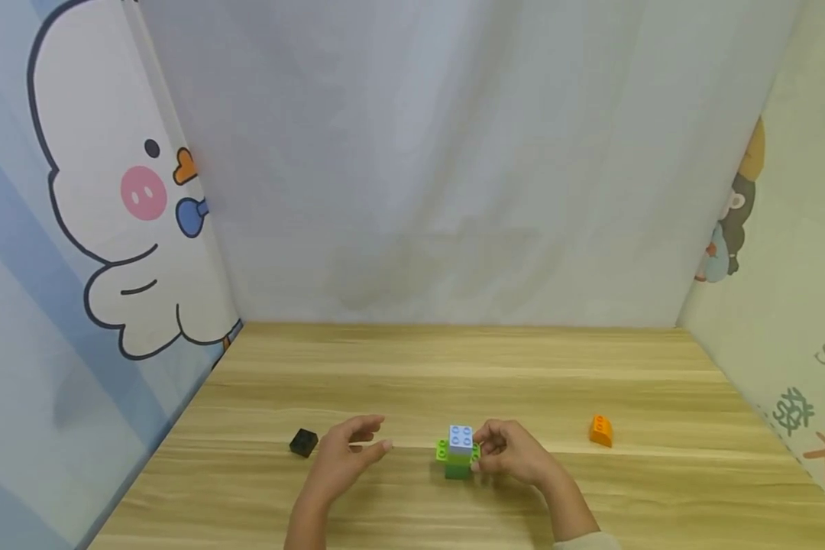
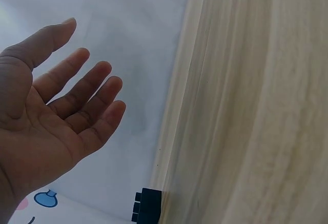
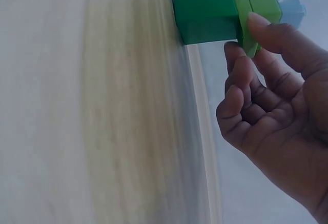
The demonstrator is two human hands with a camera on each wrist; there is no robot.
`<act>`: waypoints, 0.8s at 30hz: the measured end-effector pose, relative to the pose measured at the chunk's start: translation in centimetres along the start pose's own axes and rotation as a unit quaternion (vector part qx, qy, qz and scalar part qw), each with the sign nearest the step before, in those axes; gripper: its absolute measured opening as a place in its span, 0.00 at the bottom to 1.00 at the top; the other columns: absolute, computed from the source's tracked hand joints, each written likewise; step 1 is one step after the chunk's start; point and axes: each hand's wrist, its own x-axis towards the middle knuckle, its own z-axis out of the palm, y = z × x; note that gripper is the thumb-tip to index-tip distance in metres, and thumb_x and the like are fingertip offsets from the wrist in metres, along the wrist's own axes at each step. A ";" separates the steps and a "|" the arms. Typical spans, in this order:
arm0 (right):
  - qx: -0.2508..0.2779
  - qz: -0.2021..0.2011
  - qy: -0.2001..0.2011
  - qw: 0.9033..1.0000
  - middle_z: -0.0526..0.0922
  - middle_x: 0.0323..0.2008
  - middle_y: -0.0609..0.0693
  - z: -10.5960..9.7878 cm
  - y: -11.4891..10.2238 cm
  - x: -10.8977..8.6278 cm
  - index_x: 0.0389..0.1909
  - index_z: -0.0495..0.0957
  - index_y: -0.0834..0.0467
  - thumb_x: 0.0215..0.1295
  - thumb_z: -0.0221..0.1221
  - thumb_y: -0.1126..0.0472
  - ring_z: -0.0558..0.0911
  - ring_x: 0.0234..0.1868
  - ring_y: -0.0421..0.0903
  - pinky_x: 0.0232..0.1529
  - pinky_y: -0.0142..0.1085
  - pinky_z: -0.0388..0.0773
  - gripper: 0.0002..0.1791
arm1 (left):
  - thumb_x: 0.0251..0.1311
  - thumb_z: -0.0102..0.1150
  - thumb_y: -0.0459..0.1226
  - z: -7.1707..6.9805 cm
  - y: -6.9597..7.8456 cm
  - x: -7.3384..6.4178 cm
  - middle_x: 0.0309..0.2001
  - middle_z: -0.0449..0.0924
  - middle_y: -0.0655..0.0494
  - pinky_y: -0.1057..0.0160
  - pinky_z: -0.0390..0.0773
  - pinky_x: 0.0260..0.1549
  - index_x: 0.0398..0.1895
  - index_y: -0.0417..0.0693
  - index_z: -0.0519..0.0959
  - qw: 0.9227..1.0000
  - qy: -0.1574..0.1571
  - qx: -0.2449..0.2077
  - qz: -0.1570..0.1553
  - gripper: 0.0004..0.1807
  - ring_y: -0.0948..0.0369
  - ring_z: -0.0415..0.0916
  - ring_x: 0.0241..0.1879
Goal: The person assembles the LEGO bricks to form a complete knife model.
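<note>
A small stack of toy building bricks (image 1: 461,441) stands upright on the wooden table. Its base is a dark green brick (image 3: 207,13), above which come a wider light green piece and a light blue brick on top. My right hand (image 1: 516,454) pinches the right edge of the light green piece (image 3: 249,38) between thumb and fingers; the other fingers are curled below it. To the left of the stack, my left hand (image 1: 340,460) is raised with relaxed fingers spread and nothing in it. A black brick (image 1: 304,442) lies just left of that hand.
An orange brick (image 1: 600,431) with a sloped side sits on the table (image 1: 412,367) to the right of my right hand. A pale curtain (image 1: 454,168) hangs behind the table, and printed cloths with cartoon figures flank both sides.
</note>
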 end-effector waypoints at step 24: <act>0.049 0.007 -0.003 0.999 0.76 0.24 0.52 0.0 -1.4 -0.4 0.36 0.75 0.72 0.45 0.65 0.76 0.71 0.27 0.45 0.28 0.30 0.69 0.15 | 0.49 0.69 0.37 -1.7 -0.5 0.0 0.50 0.77 0.46 0.50 0.73 0.46 0.52 0.42 0.77 0.998 0.039 -0.007 -0.058 0.24 0.48 0.72 0.49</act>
